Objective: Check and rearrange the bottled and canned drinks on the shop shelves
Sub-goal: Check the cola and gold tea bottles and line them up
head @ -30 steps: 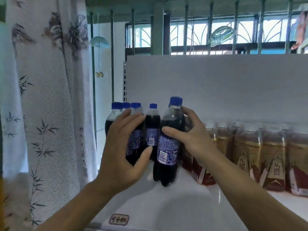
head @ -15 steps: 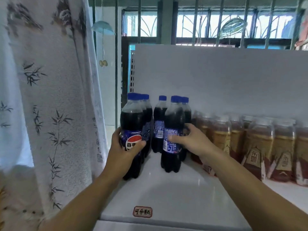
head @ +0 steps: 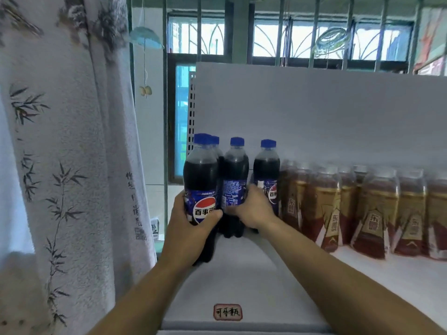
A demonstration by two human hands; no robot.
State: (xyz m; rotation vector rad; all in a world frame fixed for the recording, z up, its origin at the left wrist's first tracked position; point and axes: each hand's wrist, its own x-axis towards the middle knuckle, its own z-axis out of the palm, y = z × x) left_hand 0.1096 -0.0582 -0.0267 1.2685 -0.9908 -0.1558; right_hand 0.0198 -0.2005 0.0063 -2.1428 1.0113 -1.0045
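Several dark cola bottles with blue caps stand at the left end of a white shelf [head: 242,281]. My left hand [head: 188,230] grips the front cola bottle [head: 200,180], whose logo label faces me, near the shelf's left edge. My right hand [head: 254,211] holds the middle cola bottle [head: 235,170] low on its label. A third cola bottle [head: 267,170] stands just right of that hand, and another is partly hidden behind the front one. A row of brown tea bottles [head: 375,206] fills the shelf to the right.
A patterned white curtain [head: 67,165] hangs close on the left. The shelf's white back panel [head: 326,112] rises behind the bottles, with barred windows [head: 290,37] beyond. A small red-framed label [head: 227,311] sits on the shelf's front edge.
My left hand has drawn the front cola bottle forward with its logo turned toward me. My right hand shifted from the bottle it held to the middle one, and the bottles now stand more spread out.
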